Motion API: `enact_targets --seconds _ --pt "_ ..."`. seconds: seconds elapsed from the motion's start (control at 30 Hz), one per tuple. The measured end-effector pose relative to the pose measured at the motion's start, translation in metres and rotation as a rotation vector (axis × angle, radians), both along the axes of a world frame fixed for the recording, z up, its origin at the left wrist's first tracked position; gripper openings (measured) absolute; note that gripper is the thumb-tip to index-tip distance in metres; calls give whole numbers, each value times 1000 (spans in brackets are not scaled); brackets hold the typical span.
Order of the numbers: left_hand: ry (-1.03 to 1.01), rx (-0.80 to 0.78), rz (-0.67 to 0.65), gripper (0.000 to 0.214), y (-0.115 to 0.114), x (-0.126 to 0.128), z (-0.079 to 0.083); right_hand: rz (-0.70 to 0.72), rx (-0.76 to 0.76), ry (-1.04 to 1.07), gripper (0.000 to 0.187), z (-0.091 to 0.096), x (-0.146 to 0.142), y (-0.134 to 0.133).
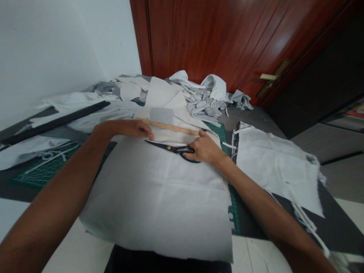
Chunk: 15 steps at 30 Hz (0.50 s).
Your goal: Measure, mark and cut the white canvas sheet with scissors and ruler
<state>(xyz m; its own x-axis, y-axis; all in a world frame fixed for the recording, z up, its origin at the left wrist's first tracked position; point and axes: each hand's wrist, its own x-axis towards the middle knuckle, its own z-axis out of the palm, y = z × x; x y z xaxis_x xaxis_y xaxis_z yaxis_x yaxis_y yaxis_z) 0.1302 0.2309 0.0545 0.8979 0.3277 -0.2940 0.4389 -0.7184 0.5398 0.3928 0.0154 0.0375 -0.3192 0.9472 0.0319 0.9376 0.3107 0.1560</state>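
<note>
Left hand [132, 129] pressed down on a wooden ruler [167, 126], fingertips on its near edge, not closed around it. Right hand [204, 148] lies over the handles of black tailor's shears [173, 149], fingertips reaching toward the ruler's right end; cannot tell whether it grips them or only rests on them. Shears lie closed, blades pointing left, just below the ruler and parallel to it, on a white fabric sheet [156, 201]. Ruler rests across cream cloth [170, 129] at the sheet's far edge; grey swatch [161, 115] just beyond it. Green cutting mat [42, 170] shows at left and beneath the sheet. Separate ragged white fabric piece [275, 163] to right. Heap of grey-white fabric scraps [204, 102] at back, near a red-brown wooden door [199, 38]. Black rod [54, 122] lies across cloth at left.
</note>
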Motion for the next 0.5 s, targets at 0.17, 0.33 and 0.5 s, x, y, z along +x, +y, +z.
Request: enact_targets --seconds 0.17,0.33,0.5 --pt "-3 -6 20 30 -2 -1 1 5 0 -5 56 0 0 0" --pt "13 -12 46 26 -4 0 2 -2 1 0 56 0 1 -1" --pt "59 2 61 26 -9 0 6 -36 -5 5 56 3 4 -2"
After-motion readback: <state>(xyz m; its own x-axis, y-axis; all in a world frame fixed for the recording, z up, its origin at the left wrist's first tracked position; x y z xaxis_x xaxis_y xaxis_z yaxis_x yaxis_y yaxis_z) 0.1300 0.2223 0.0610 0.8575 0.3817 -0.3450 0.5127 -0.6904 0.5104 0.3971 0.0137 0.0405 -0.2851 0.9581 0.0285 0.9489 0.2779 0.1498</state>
